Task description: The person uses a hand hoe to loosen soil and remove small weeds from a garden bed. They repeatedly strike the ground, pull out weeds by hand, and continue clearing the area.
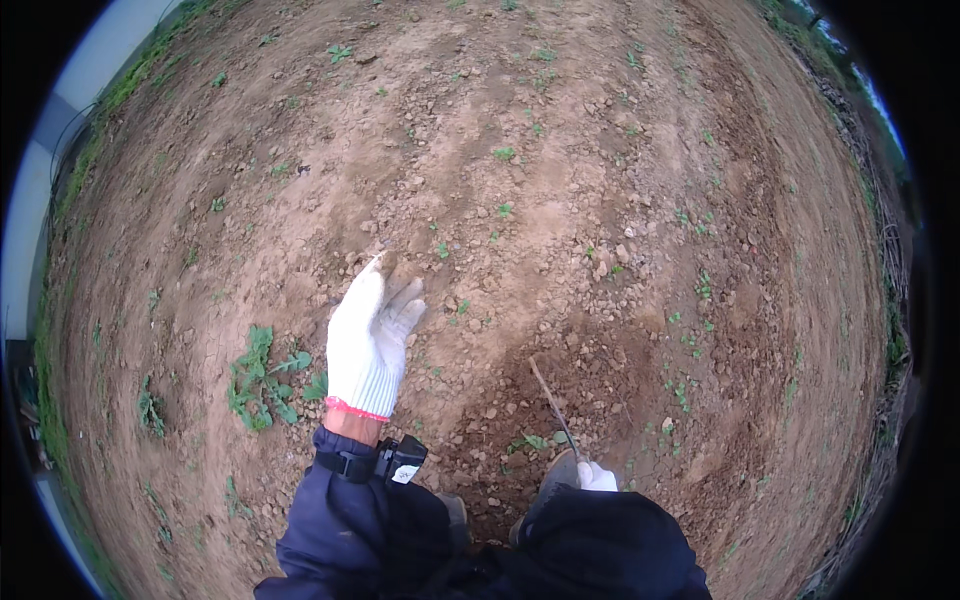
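Observation:
My left hand (367,337), in a white knit work glove with a red hem, is raised in front of me with its fingers apart. Soil stains its palm side, and I see nothing held in it. Low in the view, my right hand (598,478) wears a white glove and is partly hidden by my dark clothing. It grips a thin, rusty-looking hand tool (553,403) whose far end points forward over the loose soil. A small weed (535,442) lies or grows just left of that tool. A larger leafy weed (260,379) is on the ground left of my left hand.
Dry, cloddy soil (480,300) with scattered seedlings (503,154) spreads around me. My shoes (559,472) are on darker, loosened earth. A grass strip (127,86) and a pale wall (30,217) border the left; dry stalks (892,247) line the right edge.

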Action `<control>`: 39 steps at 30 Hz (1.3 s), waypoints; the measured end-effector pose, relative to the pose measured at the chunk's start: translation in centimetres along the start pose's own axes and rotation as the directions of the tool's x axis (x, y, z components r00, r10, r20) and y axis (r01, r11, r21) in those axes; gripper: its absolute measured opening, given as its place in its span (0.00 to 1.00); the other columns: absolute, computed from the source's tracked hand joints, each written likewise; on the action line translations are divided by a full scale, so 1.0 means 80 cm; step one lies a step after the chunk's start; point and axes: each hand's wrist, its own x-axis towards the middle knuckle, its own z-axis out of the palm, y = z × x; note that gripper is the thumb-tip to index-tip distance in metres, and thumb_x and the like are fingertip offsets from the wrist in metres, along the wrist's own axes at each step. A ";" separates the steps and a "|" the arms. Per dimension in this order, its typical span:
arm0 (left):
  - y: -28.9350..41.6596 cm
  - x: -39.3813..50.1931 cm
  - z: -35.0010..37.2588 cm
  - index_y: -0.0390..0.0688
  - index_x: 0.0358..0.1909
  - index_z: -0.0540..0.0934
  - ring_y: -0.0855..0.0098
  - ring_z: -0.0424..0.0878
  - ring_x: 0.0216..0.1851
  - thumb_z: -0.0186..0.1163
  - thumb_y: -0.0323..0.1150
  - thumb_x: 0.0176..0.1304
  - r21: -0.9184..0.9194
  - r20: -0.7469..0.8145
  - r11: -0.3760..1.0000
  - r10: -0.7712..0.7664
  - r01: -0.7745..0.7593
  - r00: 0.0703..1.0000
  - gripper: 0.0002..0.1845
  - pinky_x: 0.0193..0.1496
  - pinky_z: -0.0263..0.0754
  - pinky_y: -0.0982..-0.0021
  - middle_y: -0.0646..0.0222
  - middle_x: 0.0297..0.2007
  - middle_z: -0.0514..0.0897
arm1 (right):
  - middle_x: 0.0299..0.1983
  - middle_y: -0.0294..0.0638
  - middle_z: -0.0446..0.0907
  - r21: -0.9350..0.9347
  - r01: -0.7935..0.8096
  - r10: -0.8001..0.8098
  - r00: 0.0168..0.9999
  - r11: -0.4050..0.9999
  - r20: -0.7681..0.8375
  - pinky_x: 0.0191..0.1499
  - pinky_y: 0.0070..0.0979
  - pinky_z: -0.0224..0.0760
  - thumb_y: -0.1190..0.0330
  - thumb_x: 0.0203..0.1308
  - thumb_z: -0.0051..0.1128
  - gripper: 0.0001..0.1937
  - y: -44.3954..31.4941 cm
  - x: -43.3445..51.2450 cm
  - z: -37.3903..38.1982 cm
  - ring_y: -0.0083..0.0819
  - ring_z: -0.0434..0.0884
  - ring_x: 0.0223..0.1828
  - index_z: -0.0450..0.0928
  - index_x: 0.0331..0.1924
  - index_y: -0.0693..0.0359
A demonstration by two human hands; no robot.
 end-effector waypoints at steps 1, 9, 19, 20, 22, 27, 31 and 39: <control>0.001 -0.001 0.000 0.38 0.66 0.70 0.61 0.81 0.53 0.61 0.39 0.69 -0.023 -0.013 1.000 -0.001 0.001 1.000 0.27 0.51 0.80 0.63 0.62 0.60 0.77 | 0.29 0.58 0.81 0.081 0.002 -0.003 1.000 0.997 0.004 0.40 0.50 0.72 0.49 0.73 0.42 0.25 -0.017 0.017 -0.004 0.62 0.81 0.36 0.80 0.36 0.65; 0.003 -0.008 -0.008 0.37 0.58 0.76 0.60 0.82 0.50 0.59 0.37 0.71 0.001 -0.035 0.999 -0.032 0.032 0.999 0.19 0.50 0.80 0.61 0.61 0.50 0.82 | 0.27 0.54 0.81 0.077 0.354 -0.334 0.922 0.932 -0.194 0.37 0.48 0.70 0.49 0.76 0.37 0.27 -0.119 0.179 0.029 0.58 0.80 0.34 0.78 0.32 0.64; 0.016 -0.011 -0.008 0.37 0.60 0.73 0.59 0.80 0.54 0.59 0.30 0.68 0.117 -0.028 0.991 0.065 -0.061 0.998 0.20 0.52 0.79 0.61 0.61 0.55 0.80 | 0.29 0.56 0.82 -0.038 0.114 -0.117 0.990 0.993 -0.079 0.39 0.45 0.74 0.51 0.74 0.41 0.26 0.045 0.035 0.047 0.58 0.82 0.33 0.81 0.34 0.66; 0.019 -0.012 -0.008 0.37 0.61 0.73 0.60 0.80 0.54 0.59 0.30 0.68 0.111 -0.023 0.992 0.069 -0.066 0.997 0.20 0.52 0.79 0.61 0.62 0.55 0.79 | 0.28 0.56 0.82 0.014 0.058 -0.056 0.994 0.998 -0.099 0.39 0.44 0.74 0.51 0.74 0.42 0.26 0.037 0.036 0.042 0.59 0.81 0.33 0.81 0.34 0.66; 0.020 -0.010 -0.005 0.37 0.61 0.73 0.62 0.80 0.54 0.59 0.28 0.68 0.088 -0.029 0.994 0.064 -0.061 0.998 0.20 0.53 0.78 0.63 0.63 0.55 0.79 | 0.25 0.52 0.81 0.114 0.068 -0.049 0.985 0.991 -0.163 0.36 0.41 0.73 0.49 0.74 0.42 0.27 -0.002 0.072 0.031 0.52 0.81 0.29 0.80 0.32 0.66; 0.010 -0.005 0.000 0.38 0.62 0.73 0.62 0.80 0.54 0.59 0.30 0.68 0.089 -0.049 0.996 0.020 -0.016 0.999 0.21 0.52 0.79 0.63 0.64 0.56 0.78 | 0.17 0.34 0.71 0.575 0.118 -0.023 0.985 0.810 -0.169 0.24 0.29 0.60 0.46 0.73 0.44 0.28 -0.109 0.219 0.001 0.24 0.68 0.19 0.76 0.25 0.62; 0.001 -0.001 -0.001 0.38 0.63 0.72 0.62 0.80 0.54 0.60 0.31 0.68 0.090 -0.055 0.996 0.001 0.004 0.998 0.23 0.53 0.79 0.62 0.64 0.55 0.78 | 0.16 0.37 0.72 0.489 -0.034 0.103 0.988 0.872 -0.115 0.26 0.33 0.63 0.44 0.74 0.40 0.32 -0.069 0.220 0.016 0.30 0.71 0.19 0.76 0.24 0.64; -0.011 0.002 -0.001 0.38 0.64 0.71 0.59 0.78 0.55 0.61 0.32 0.67 0.067 0.004 0.997 -0.026 0.026 1.000 0.24 0.56 0.77 0.60 0.63 0.58 0.77 | 0.17 0.37 0.76 0.389 -0.062 0.140 0.975 0.919 -0.175 0.25 0.32 0.65 0.46 0.72 0.47 0.30 0.057 0.061 0.044 0.29 0.72 0.17 0.77 0.22 0.63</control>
